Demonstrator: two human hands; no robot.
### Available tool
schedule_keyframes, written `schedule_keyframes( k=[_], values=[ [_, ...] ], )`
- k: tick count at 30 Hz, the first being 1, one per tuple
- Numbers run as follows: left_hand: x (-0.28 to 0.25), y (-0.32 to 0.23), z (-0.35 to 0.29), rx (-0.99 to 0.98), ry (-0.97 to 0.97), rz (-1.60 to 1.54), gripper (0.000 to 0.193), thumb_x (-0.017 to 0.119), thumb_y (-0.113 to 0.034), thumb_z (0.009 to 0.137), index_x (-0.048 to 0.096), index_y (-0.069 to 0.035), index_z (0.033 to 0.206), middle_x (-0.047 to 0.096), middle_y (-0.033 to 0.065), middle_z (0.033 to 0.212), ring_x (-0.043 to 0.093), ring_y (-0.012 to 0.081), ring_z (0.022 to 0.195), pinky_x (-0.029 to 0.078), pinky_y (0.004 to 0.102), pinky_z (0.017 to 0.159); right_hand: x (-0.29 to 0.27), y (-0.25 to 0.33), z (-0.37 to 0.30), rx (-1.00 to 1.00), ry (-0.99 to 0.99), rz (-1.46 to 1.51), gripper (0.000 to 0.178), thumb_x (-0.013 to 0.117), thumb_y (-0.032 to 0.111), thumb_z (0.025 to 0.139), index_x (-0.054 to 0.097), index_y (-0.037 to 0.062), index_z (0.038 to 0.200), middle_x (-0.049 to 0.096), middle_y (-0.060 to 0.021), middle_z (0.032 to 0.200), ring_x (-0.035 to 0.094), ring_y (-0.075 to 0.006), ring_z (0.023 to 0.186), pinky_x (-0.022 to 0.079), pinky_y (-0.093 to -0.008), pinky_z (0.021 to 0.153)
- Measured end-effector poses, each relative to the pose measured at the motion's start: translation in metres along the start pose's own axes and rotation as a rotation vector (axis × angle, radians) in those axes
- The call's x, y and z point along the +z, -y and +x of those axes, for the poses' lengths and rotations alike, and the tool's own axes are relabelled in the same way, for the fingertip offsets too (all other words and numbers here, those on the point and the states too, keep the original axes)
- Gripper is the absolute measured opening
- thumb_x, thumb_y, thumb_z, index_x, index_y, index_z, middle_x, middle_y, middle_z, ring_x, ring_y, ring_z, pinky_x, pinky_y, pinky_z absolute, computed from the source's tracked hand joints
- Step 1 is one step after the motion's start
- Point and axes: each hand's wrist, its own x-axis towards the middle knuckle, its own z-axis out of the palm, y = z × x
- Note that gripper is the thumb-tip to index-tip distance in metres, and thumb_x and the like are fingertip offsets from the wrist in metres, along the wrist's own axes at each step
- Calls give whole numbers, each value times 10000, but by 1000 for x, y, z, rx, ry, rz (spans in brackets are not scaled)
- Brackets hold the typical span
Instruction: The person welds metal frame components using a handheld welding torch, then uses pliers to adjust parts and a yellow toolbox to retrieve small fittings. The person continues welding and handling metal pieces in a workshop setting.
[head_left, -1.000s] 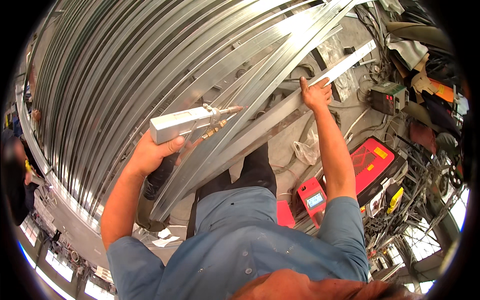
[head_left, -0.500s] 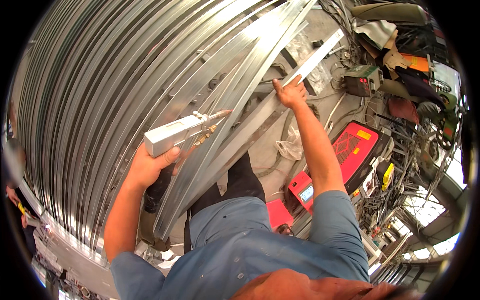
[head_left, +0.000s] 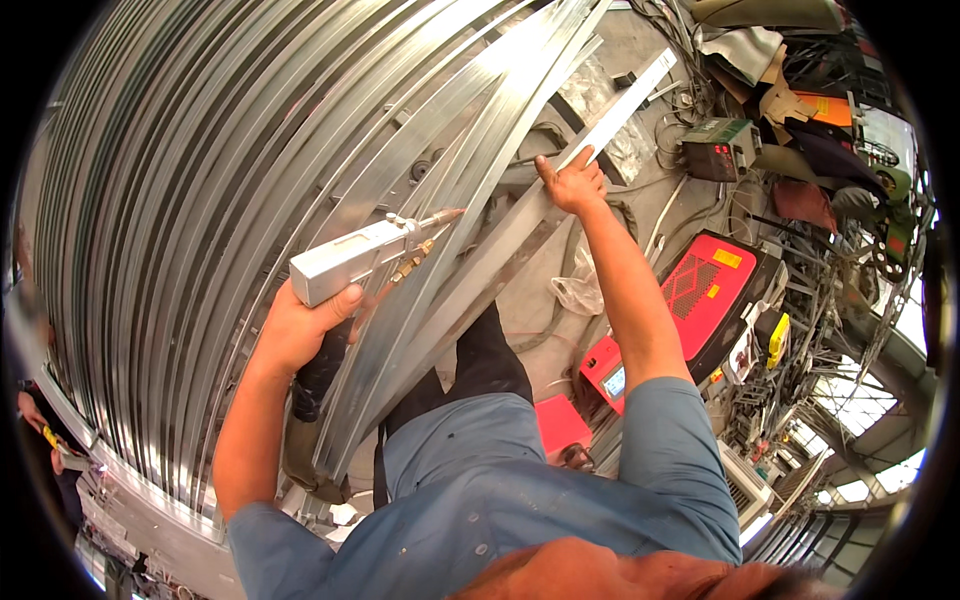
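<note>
My left hand (head_left: 298, 332) is wrapped round a silver, boxy handheld welding gun (head_left: 350, 258) with a copper-coloured nozzle and a brass fitting. Its tip points right, over the long metal profiles (head_left: 490, 170) that run from my legs to the far side. On the right, my right hand (head_left: 575, 187) grips a long, straight metal bar (head_left: 625, 102), thumb pointing up along the near side and fingers bent over its edge. The bar slants from my lap toward the far right. Most of the gun's handle is hidden by my left hand.
Many parallel metal profiles (head_left: 180, 200) fill the left side. To the right are a red machine (head_left: 690, 300), a green box-shaped unit (head_left: 720, 150), cables and a plastic bag (head_left: 580, 285) on the floor. Another person's hand (head_left: 32, 408) shows at the far left.
The whole view has shifted slightly. Both hands keep their grips, and the welding gun and bar stay nearly where they were relative to each other.
</note>
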Motion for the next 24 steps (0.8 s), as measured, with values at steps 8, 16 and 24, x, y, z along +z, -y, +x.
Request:
schedule_keyframes(
  k=[8,16,24],
  values=[
    [1,-1,-1,32,21,29,559,771,-324,894,577,15,1294,697,117,888,637,157,612,517,269,556,-2,1,1,-22,18,15,1315,404,895,810,-128,-53,1550,127,-355,1571,146,-515,1455,112,-628,1167],
    [2,1,-2,37,28,56,494,746,-282,917,582,20,1273,687,97,891,629,154,638,513,278,573,-3,0,2,-16,33,28,1339,412,910,789,-159,-36,1546,127,-352,1571,150,-518,1453,121,-620,1168],
    [4,1,-3,36,21,74,481,751,-290,911,599,23,1243,687,89,881,624,141,627,509,279,566,-2,-1,3,-11,39,14,1329,413,903,796,-147,-38,1548,128,-351,1573,150,-510,1457,126,-611,1168]
  ],
)
